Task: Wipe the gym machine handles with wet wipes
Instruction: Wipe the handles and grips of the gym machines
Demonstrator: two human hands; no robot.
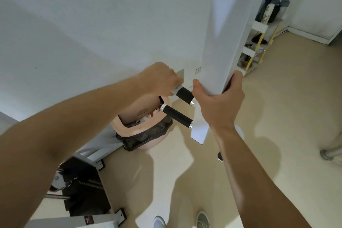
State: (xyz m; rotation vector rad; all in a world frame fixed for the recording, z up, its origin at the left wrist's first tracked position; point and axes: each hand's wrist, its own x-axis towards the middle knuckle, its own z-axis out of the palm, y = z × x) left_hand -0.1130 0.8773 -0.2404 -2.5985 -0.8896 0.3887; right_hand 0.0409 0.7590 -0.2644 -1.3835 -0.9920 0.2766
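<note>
A white machine arm (218, 57) hangs down through the middle of the view. Two black foam handles with chrome caps stick out from its left side: an upper handle (184, 95) and a lower handle (176, 115). My left hand (161, 79) is closed around the outer end of the upper handle, with a white wet wipe (175, 91) showing under its fingers. My right hand (220, 98) grips the white arm just right of the handles. A third black handle end (219, 156) peeks out below my right forearm.
A pink bin (133, 127) with a black liner and rubbish stands on the floor below the handles. The machine's black weight stack and grey frame (83, 181) are at the lower left. A shelf unit (259, 42) stands at the right wall. My shoes (202, 219) show at the bottom.
</note>
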